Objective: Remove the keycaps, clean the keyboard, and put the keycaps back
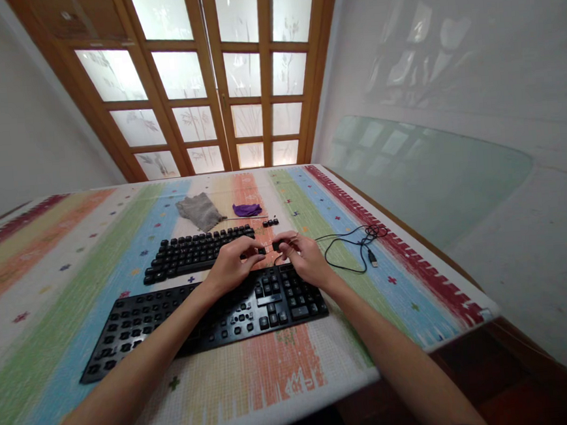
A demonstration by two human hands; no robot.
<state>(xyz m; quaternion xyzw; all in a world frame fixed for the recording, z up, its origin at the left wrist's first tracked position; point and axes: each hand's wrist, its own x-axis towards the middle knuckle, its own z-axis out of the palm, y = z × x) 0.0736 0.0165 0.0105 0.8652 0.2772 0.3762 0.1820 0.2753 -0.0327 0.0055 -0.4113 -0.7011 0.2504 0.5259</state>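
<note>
Two black keyboards lie on a striped tablecloth. The near keyboard [174, 319] is large and full-size; the far keyboard [193, 251] is smaller. My left hand [233, 263] is curled with fingers bent at the right end of the far keyboard. My right hand [304, 255] is pinched round a small black piece [277, 244], probably a keycap. Both hands hover above the near keyboard's top right corner.
A few loose black keycaps [270, 222] lie behind the hands. A grey cloth [199, 210] and a purple cloth [246, 209] sit farther back. A black USB cable [357, 246] coils at the right, near the table's right edge [413, 235]. A wooden glazed door stands beyond.
</note>
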